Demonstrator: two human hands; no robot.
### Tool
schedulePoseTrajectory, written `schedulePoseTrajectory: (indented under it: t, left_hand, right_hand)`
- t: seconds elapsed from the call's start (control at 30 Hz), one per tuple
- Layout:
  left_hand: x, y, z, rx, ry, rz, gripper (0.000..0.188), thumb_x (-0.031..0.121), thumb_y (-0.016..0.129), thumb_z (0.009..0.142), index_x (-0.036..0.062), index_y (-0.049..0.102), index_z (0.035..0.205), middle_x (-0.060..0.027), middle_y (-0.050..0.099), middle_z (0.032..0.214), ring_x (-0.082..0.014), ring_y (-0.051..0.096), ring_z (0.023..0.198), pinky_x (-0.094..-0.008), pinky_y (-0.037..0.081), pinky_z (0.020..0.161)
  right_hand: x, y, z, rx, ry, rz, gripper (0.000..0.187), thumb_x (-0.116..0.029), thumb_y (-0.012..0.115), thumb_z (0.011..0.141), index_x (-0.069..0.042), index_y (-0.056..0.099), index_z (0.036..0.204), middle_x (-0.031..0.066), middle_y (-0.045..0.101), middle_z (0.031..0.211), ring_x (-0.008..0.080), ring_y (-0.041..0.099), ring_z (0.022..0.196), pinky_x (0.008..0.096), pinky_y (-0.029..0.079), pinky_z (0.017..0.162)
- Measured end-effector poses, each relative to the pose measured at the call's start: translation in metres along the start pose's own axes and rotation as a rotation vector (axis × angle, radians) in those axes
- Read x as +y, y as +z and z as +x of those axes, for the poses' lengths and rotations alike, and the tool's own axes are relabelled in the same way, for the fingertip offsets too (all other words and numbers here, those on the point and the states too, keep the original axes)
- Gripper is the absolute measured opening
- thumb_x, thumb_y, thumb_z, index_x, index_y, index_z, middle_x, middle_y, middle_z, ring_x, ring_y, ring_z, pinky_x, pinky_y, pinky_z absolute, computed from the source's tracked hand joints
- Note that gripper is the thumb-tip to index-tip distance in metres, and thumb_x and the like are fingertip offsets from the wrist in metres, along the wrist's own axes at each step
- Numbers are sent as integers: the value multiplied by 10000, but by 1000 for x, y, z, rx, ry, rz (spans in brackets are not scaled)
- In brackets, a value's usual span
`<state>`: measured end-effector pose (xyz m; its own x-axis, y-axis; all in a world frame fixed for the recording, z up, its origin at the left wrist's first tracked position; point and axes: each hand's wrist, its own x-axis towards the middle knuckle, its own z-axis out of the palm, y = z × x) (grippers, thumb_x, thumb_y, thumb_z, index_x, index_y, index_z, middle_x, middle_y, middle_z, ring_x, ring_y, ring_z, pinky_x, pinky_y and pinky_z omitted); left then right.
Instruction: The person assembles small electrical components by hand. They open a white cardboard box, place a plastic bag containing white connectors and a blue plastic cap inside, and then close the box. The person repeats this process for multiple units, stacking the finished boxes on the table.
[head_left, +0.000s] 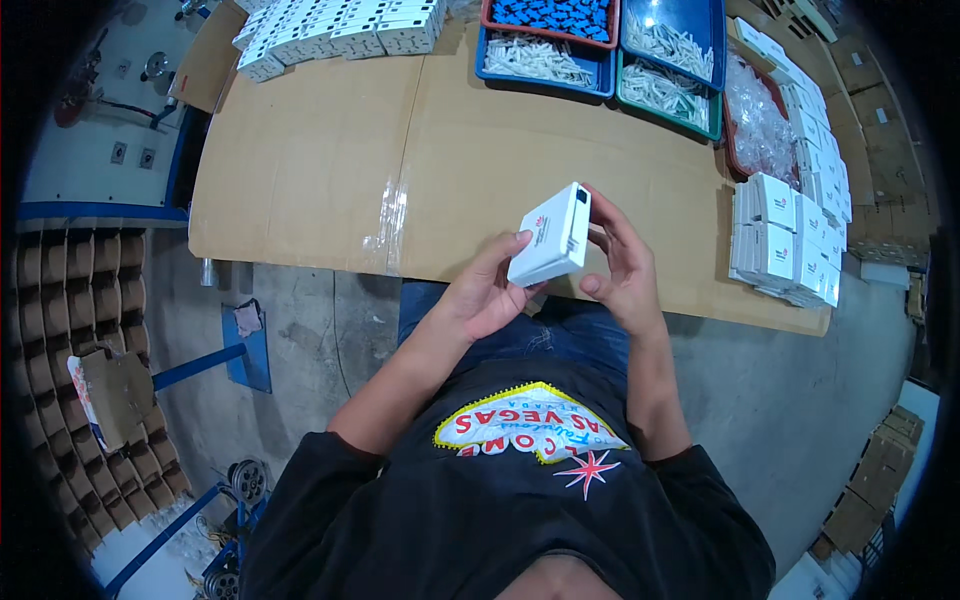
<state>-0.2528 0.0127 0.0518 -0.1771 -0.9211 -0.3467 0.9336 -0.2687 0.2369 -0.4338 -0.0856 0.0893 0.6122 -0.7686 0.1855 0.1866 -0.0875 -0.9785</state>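
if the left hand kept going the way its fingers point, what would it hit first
The left hand points up and right, already touching the small white box it holds. Beyond that lies bare cardboard tabletop, then probably the green bin; depth is unclear.

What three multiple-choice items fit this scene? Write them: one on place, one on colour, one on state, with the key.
1. Where is the white box?
A. on the table
B. held in both hands
C. in a bin

2. What colour are the parts in the red bin?
A. blue
B. yellow
C. black

3. How does the held box look?
A. crushed
B. torn open
C. closed and whole

Key: 1 B, the left hand and right hand grip it above the table. 2 A, blue pieces fill that bin. 3 C, its faces look flat and shut.
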Motion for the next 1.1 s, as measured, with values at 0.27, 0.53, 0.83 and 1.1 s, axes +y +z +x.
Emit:
schedulePoseTrajectory:
  t: [0.27, 0.53, 0.83, 1.1]
  left_hand:
    - [-6, -5, 3, -74, -169, -178, 338, 255, 620, 1035, 31, 581, 1285, -90, 710, 1108, -167, 717, 920, -293, 616, 765]
    - [-10, 26, 1, 158, 41, 599, 400, 297, 394, 1122, 53, 558, 1394, -123, 634, 1290, -205, 639, 1174, -348, 550, 931]
    - [10, 26, -7, -207, 747, 1269, 460, 169, 778, 890, 44, 661, 1317, -138, 657, 1336, -259, 617, 1249, -378, 465, 1070]
    - [8, 17, -10, -201, 614, 1054, 409, 193, 773, 902, 20, 700, 1265, -154, 633, 1337, -247, 606, 1258, -364, 487, 1065]
  right_hand:
    - [6, 1, 2, -16, 80, 118, 848, -276, 924, 752, -14, 507, 1442, 157, 608, 1389, 263, 570, 1310, 426, 429, 1129]
    - [13, -9, -5, 34, 112, 134, 501, -70, 919, 741, -53, 586, 1115, 98, 695, 1094, 168, 683, 1013, 326, 563, 914]
    - [1, 6, -5, 47, -10, 65, 427, 47, 874, 748, -55, 552, 1007, 133, 689, 1090, 180, 684, 1024, 320, 583, 878]
    - [4, 8, -8, 9, -99, 79, 398, 50, 861, 763, -41, 557, 1003, 168, 682, 1109, 207, 708, 998, 334, 604, 858]
